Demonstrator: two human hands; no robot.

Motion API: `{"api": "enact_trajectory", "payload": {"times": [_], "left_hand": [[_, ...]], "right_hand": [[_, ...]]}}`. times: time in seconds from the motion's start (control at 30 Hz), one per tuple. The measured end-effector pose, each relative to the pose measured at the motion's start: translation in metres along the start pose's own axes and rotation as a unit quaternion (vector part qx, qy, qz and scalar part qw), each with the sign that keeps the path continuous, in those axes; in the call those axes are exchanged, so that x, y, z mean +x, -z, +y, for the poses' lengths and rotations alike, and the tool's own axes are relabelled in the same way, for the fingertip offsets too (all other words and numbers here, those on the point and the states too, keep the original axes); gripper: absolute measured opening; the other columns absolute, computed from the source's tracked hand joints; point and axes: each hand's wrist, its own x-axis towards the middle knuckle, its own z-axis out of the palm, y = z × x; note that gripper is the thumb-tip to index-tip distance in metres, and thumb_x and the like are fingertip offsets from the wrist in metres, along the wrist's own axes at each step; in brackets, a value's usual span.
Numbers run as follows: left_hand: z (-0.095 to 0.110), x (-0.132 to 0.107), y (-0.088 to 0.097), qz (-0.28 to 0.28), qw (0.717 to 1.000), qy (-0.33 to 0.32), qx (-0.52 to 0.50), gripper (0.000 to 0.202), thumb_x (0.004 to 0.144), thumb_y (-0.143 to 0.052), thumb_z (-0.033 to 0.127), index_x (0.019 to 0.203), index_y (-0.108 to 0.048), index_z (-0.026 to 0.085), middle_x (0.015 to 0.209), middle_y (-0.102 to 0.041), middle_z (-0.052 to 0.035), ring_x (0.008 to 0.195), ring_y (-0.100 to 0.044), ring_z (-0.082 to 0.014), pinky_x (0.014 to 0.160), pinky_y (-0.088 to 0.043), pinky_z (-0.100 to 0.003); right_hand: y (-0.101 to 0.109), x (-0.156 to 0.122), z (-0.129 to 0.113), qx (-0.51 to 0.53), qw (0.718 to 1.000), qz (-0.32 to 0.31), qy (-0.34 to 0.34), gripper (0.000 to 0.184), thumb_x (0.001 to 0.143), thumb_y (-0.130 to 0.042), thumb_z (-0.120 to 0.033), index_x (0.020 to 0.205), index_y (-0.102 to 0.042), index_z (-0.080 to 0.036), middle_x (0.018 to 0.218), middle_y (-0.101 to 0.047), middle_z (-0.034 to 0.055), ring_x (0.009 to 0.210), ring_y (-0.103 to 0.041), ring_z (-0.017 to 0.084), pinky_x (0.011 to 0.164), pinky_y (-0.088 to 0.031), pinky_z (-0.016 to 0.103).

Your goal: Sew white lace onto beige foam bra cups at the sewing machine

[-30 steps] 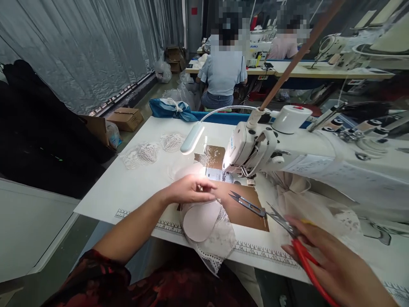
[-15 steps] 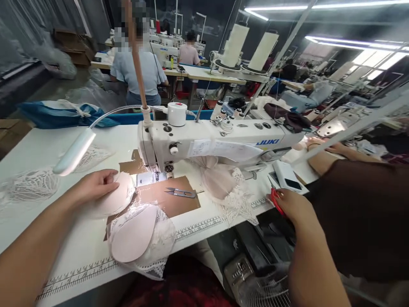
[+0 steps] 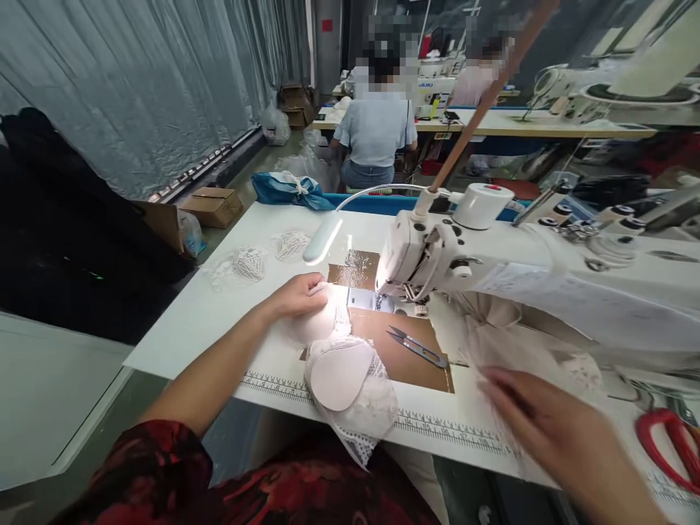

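My left hand [image 3: 298,297] pinches the upper edge of a pale bra cup [image 3: 320,321], left of the needle. Joined or close to it, a second padded cup with lace trim [image 3: 342,375] lies at the table's front edge. My right hand [image 3: 552,412] is smeared by motion and empty of scissors; its fingertips reach the sheer beige lace fabric [image 3: 508,350] under the machine arm, but whether they grip it is unclear. Red-handled scissors [image 3: 668,446] rest at the far right. Grey thread snips [image 3: 418,346] lie on the brown board [image 3: 399,364].
The white sewing machine [image 3: 464,255] stands over the table, with a lit lamp [image 3: 324,237] at its left. Lace pieces [image 3: 246,264] lie farther left. A printed ruler [image 3: 437,426] runs along the front edge. A person [image 3: 375,131] sits ahead.
My right hand has let go of the red-handled scissors and moved left to the beige fabric. The left hand still holds the cup. The head view has turned left.
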Motion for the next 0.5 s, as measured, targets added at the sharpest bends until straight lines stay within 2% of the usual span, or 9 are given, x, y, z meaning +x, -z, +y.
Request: {"api": "enact_trajectory", "payload": {"times": [0.07,0.1,0.17,0.23,0.37,0.43,0.5], "left_hand": [[0.0,-0.002,-0.002,-0.018,0.999,-0.002,-0.052,0.034,0.072,-0.063,0.037,0.098,-0.062,0.015,0.088,-0.063,-0.0019,0.078,-0.058,-0.0161,0.065,-0.044,-0.023],[-0.001,-0.003,-0.002,-0.029,0.996,0.001,-0.086,0.037,0.071,-0.066,0.038,0.1,-0.062,0.015,0.091,-0.064,-0.003,0.081,-0.059,-0.0168,0.068,-0.045,-0.024],[-0.004,-0.004,-0.002,-0.048,0.987,0.015,-0.155,0.04,0.069,-0.07,0.039,0.098,-0.063,0.014,0.09,-0.064,-0.004,0.079,-0.059,-0.0168,0.067,-0.045,-0.024],[-0.007,-0.005,-0.002,-0.06,0.978,0.028,-0.196,0.036,0.067,-0.073,0.04,0.088,-0.063,0.012,0.081,-0.061,-0.0024,0.07,-0.056,-0.0144,0.062,-0.042,-0.023],[-0.01,-0.007,-0.002,-0.071,0.974,0.018,-0.213,0.027,0.07,-0.071,0.036,0.076,-0.061,0.012,0.07,-0.055,0.0009,0.063,-0.051,-0.011,0.058,-0.039,-0.021],[-0.008,-0.008,-0.002,-0.078,0.976,0.007,-0.205,0.022,0.071,-0.07,0.032,0.079,-0.062,0.013,0.073,-0.057,0.0005,0.067,-0.053,-0.012,0.062,-0.04,-0.022],[-0.005,-0.009,-0.002,-0.093,0.975,-0.001,-0.2,0.02,0.072,-0.068,0.029,0.083,-0.064,0.013,0.077,-0.06,-0.0008,0.071,-0.055,-0.0137,0.065,-0.042,-0.023]], "right_hand": [[-0.029,0.026,-0.04,-0.027,0.995,-0.034,0.093,0.029,0.089,-0.05,-0.031,0.113,-0.063,-0.021,0.107,-0.069,0.0092,0.092,-0.067,0.024,0.074,-0.055,0.034],[-0.042,0.038,-0.053,-0.061,0.991,-0.048,0.113,0.03,0.087,-0.047,-0.022,0.114,-0.062,-0.019,0.109,-0.068,0.0113,0.094,-0.066,0.025,0.074,-0.055,0.036],[-0.062,0.059,-0.069,-0.126,0.98,-0.087,0.127,0.04,0.082,-0.044,-0.005,0.116,-0.061,-0.016,0.109,-0.067,0.0122,0.095,-0.064,0.026,0.076,-0.054,0.036],[-0.073,0.071,-0.073,-0.184,0.969,-0.119,0.113,0.05,0.075,-0.042,0.004,0.118,-0.06,-0.014,0.105,-0.067,0.0129,0.091,-0.064,0.026,0.072,-0.053,0.035],[-0.076,0.08,-0.071,-0.225,0.957,-0.166,0.072,0.049,0.075,-0.043,0.003,0.12,-0.06,-0.01,0.099,-0.066,0.0145,0.074,-0.065,0.022,0.057,-0.048,0.03],[-0.072,0.082,-0.072,-0.186,0.967,-0.164,0.055,0.047,0.08,-0.042,-0.002,0.122,-0.059,-0.014,0.101,-0.068,0.0127,0.07,-0.065,0.019,0.056,-0.048,0.028],[-0.068,0.083,-0.077,-0.099,0.984,-0.14,0.047,0.042,0.087,-0.04,-0.011,0.125,-0.057,-0.018,0.105,-0.068,0.0097,0.079,-0.067,0.019,0.062,-0.051,0.028]]}}
